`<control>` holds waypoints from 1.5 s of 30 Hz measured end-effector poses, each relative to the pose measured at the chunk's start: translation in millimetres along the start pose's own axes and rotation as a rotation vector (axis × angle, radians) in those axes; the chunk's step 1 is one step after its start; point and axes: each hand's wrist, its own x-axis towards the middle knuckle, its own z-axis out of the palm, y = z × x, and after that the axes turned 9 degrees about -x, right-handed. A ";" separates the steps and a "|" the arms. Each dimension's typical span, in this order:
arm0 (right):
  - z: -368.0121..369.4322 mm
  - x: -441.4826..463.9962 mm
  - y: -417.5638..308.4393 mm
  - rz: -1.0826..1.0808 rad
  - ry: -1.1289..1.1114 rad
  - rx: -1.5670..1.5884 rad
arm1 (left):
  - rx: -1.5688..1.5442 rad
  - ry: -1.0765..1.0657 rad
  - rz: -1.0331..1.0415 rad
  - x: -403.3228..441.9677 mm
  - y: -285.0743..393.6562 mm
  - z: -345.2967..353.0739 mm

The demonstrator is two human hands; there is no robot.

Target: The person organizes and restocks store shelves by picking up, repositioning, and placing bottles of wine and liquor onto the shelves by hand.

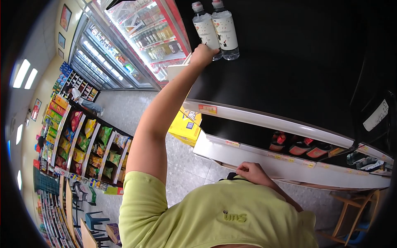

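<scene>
Two clear water bottles with white patterned labels and pinkish caps stand side by side on the black shelf [281,62] at the top. My left hand [204,54], arm stretched out, closes round the lower part of the left bottle [205,31] and hides some of its base. The right bottle [226,33] is close against it. Near my belly my right hand [251,172] is held with its fingers curled together, beside a dark item at my waist. What it holds, if anything, is hidden.
Below the black shelf, a lower shelf holds dark bottles with red labels [304,146]. A yellow box [185,126] is at the shelf's end. Glass-door fridges [144,37], a snack rack [89,144], a seated person [80,99] and a wooden chair [351,215] are around.
</scene>
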 end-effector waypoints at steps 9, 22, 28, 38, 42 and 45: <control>0.0 -5.8 -0.8 0.032 0.002 0.001 | 0.555 -0.109 0.279 -33.1 18.4 -11.9; 0.4 -8.8 2.8 0.052 0.033 0.000 | 0.586 0.052 0.524 -31.4 5.7 27.7; 1.8 -5.0 6.0 0.035 0.025 -0.021 | 0.645 -0.126 0.596 -48.9 30.8 24.3; 1.2 -2.8 2.0 0.090 0.029 -0.040 | 0.469 0.021 0.856 -40.6 14.6 38.4; 3.2 -2.7 4.0 0.092 0.045 -0.026 | 0.404 0.000 0.834 -39.4 11.8 37.8; 4.5 -2.7 4.0 0.112 0.050 -0.053 | 0.395 0.009 0.868 -34.4 6.8 41.2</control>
